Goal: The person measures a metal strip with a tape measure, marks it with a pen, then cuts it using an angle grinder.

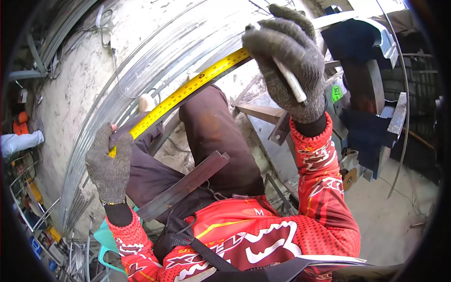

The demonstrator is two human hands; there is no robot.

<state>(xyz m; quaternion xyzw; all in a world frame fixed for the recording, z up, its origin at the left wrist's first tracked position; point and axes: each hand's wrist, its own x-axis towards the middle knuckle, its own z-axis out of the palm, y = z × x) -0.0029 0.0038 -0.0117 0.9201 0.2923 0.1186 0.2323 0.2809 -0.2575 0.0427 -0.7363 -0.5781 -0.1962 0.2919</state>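
A yellow tape measure blade [188, 89] stretches diagonally between my two gloved hands. My left hand [109, 165], in a grey knit glove, pinches its lower left end. My right hand [287, 56], also gloved, holds the upper end near a steel bar and grips a white marking stick [292, 82] that points down along the palm. A flat steel angle bar [185, 185] lies across my lap on dark trousers. My sleeves are red with a printed pattern.
Long curved metal strips [141, 66] lie on the concrete floor at left. A dark blue machine with a cutting disc [361, 113] stands at right. A steel frame [263, 113] sits under my right hand. A teal plastic stool [107, 239] and loose rods are at lower left.
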